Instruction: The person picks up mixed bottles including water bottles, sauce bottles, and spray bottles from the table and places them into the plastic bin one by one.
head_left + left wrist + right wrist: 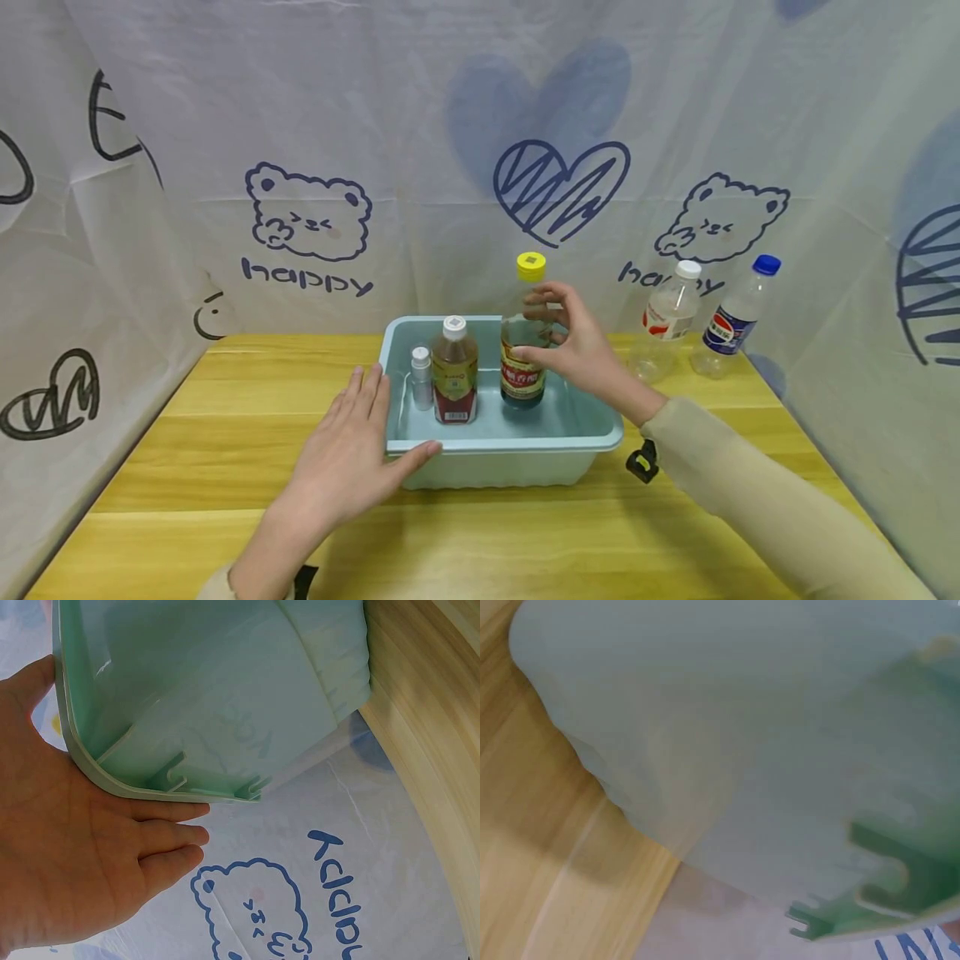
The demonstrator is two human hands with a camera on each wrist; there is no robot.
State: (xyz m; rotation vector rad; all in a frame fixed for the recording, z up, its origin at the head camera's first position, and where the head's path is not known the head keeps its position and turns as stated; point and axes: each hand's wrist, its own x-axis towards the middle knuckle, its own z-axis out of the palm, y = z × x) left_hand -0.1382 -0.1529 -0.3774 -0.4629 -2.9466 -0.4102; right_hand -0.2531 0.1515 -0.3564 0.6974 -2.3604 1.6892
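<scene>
Inside the light blue-green plastic basin (502, 467) stand three bottles. My right hand (581, 346) reaches over the basin's right side and holds a vinegar bottle (522, 387) with a yellow cap and red label, thumb in front and fingers around its side. The bottle is upright. Left of it are a brown-filled bottle (455, 379) with a white cap and a small clear bottle (422, 383). My left hand (341, 450) rests at the basin's left front corner, fingers straight along the rim (112, 787) and thumb over the front edge. The right wrist view shows mainly the basin's outer wall (667, 735).
To the right of the basin, a clear bottle (666, 321) with a white cap and another bottle (729, 329) with a blue cap stand on the wooden table (247, 417). A printed white curtain (420, 167) hangs behind and along both sides.
</scene>
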